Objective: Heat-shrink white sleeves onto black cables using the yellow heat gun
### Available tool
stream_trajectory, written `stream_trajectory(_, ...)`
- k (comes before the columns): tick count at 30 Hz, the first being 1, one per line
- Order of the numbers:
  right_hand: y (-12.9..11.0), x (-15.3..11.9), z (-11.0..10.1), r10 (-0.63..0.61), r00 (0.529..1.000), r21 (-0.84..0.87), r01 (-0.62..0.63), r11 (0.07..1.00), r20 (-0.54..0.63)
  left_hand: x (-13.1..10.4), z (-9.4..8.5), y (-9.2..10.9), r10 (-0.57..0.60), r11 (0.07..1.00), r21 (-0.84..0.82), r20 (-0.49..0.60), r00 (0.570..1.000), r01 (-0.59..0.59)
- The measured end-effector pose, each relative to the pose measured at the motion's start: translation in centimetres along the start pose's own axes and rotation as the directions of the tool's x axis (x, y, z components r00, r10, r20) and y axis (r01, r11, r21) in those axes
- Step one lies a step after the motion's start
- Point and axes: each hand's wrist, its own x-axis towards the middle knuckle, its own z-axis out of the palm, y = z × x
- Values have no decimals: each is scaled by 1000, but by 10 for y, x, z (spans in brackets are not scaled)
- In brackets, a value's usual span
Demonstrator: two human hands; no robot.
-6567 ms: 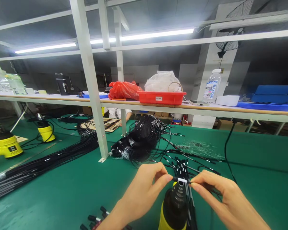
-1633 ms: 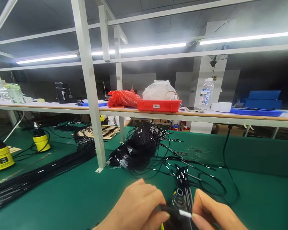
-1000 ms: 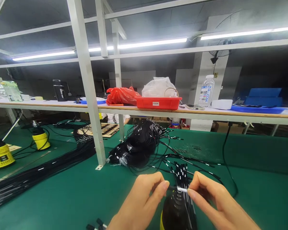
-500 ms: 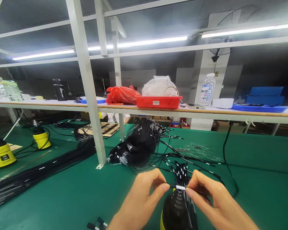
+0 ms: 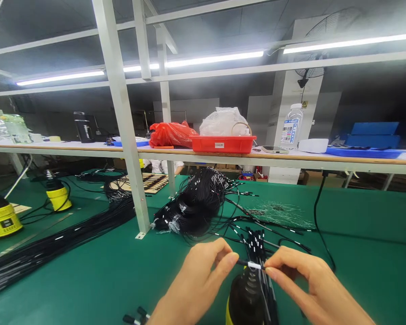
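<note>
Post (image 5: pixel 122 113), pale and upright, stands on the green table (image 5: pixel 104 266) beyond and to the left of the hands, and carries a shelf (image 5: pixel 176 154) that runs across the view above the work. Red tray (image 5: pixel 237 145), clear bottle (image 5: pixel 290 131) and red bag (image 5: pixel 172 134) sit on that shelf. Under it lie a heap of black cables (image 5: pixel 196 203) and, nearer, a bundle of cable ends (image 5: pixel 256 246) just behind a heat gun (image 5: pixel 246 295). The gun stands nozzle up between the two hands, the nearest obstacle to both. Two more yellow-and-black guns (image 5: pixel 58 198) are at far left, well apart from the hands. A person's white sleeve (image 5: pixel 162 166) shows beyond the post.

The left hand (image 5: pixel 198 282) and right hand (image 5: pixel 309 280) each pinch a thin black cable (image 5: pixel 242 262) between thumb and fingertips, one on either side of its white band (image 5: pixel 255 266). The cable's long axis runs left to right, dipping slightly to the right, across the nozzle's mouth; whether it touches the rim is unclear.

Bare green surface opens left of the left hand, with a few loose black tips (image 5: pixel 131 319) at the bottom edge. More lies right of the right hand, where a thick black cord (image 5: pixel 317 212) hangs down from the shelf.
</note>
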Motion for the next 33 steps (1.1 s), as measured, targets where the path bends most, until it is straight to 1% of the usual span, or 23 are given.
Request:
stream_trajectory(2, -1, 0, 0, -5, 1000, -4, 5, 1000, 4, 1, 1, -3, 6, 999, 34, 17, 1000, -7)
stream_trajectory(5, -2, 0, -1, 5, 1000, -3, -5, 1000, 2, 1, 4, -8, 16, 1000, -5, 29, 999, -15)
stream_trajectory(8, -2, 1, -1, 31, 1000, 14, -31, 999, -4, 0, 6, -11, 23, 999, -26, 1, 1000, -23)
stream_trajectory(12, 0, -1, -2, 62, 998, 30, -62, 998, 6, -2, 5, -8, 17, 999, -42, -24, 1000, -18)
stream_trajectory(16, 2, -2, -2, 40, 999, 12, -41, 999, 28, -2, 3, -5, 1, 999, -54, -36, 999, -3)
stream_trajectory(21, -1, -1, -2, 16, 1000, -38, -16, 999, -3, -3, 3, -4, -31, 997, -73, -18, 999, 30)
stream_trajectory(24, -3, -1, -2, 3, 1000, -24, -3, 1000, -6, -2, 4, -2, -37, 995, -89, -27, 999, 34)
stream_trajectory(28, -3, -2, -1, 18, 1000, -4, -18, 1000, -19, 1, 4, 0, -25, 990, -137, -34, 999, 20)
stream_trajectory(33, -4, -2, -2, 19, 999, 2, -19, 1000, -27, 3, 5, 1, -19, 990, -137, -86, 996, 7)
